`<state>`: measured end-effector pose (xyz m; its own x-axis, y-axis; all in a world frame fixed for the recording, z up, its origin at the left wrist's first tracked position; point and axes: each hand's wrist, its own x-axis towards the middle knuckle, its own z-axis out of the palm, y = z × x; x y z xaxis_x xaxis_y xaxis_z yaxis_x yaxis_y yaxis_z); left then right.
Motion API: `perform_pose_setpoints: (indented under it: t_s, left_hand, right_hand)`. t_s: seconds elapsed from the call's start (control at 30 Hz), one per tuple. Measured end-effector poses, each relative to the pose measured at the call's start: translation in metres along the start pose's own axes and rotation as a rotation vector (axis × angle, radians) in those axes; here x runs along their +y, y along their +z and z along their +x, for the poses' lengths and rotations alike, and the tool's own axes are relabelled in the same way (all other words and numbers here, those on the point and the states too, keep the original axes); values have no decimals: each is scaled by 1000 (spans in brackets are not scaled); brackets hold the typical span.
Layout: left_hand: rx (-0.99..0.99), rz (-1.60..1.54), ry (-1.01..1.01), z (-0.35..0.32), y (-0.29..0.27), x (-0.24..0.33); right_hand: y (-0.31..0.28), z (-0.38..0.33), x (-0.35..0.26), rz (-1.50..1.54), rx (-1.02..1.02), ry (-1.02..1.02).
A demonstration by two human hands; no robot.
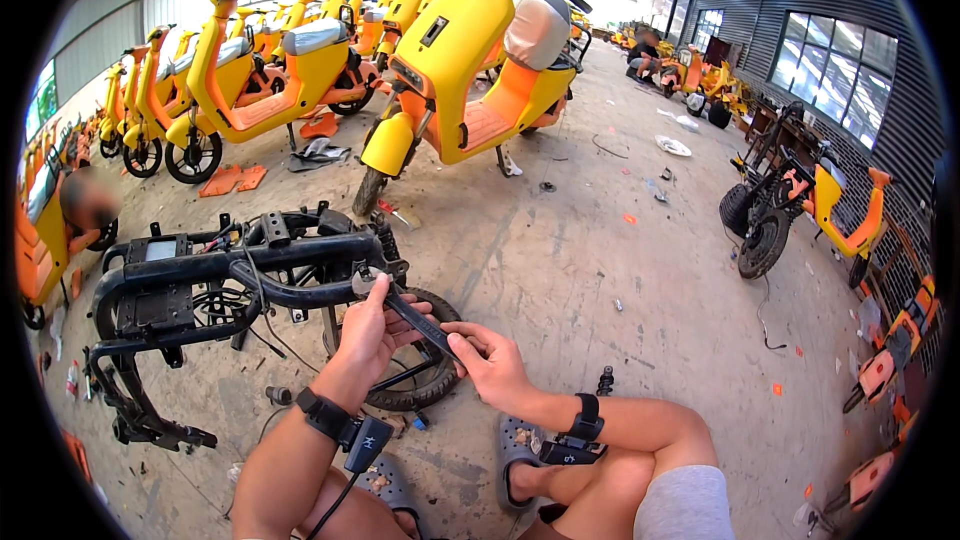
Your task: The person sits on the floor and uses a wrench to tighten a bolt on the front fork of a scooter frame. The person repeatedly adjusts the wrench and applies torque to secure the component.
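Observation:
An adjustable wrench (422,324) with a dark handle slants between my two hands. My left hand (368,332) grips it near the metal jaw, thumb on top and fingers beneath the handle. The handle's lower end is pinched by my right hand (490,365). The jaw lies at the end of a black scooter frame (290,262), by its head tube; whether it grips a part there I cannot tell. This stripped frame rests on its side on the floor, loose cables hanging from it. Just under my hands is a black wheel (440,395), partly hidden by them.
A yellow scooter (455,55) stands just beyond the frame, with rows of others (270,80) at the back left. A partly stripped scooter (770,215) stands at right. A red-handled tool (392,210) and orange panels (232,180) lie on the floor. Other people (85,205) work nearby.

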<state>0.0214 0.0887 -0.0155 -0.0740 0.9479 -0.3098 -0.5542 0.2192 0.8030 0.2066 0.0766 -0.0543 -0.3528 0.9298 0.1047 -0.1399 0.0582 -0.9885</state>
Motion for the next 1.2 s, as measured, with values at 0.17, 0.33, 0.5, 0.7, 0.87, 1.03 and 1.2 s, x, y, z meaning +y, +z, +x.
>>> perform_pose_setpoints:
  t_s: [0.17,0.33,0.5,0.7,0.87,1.03,1.2]
  left_hand:
    - [-15,16,25,3,-5,-5]
    - [-26,15,31,5,-8,-6]
    - [-14,6,1,5,-5,-4]
    - [-18,0,0,8,-7,-7]
    - [-40,6,15,7,-13,-7]
    - [-50,-7,-20,10,-7,-11]
    - [-28,-22,-21,6,-10,-7]
  right_hand:
    - [1,-2,-1,-10,2,21]
    - [1,-2,0,-8,-6,32]
    - [2,-2,-1,-2,0,36]
    - [0,0,-1,-26,0,24]
    - [5,0,3,-71,28,22]
    - [1,-3,-4,-74,62,60]
    - [5,-2,-7,-69,47,84]
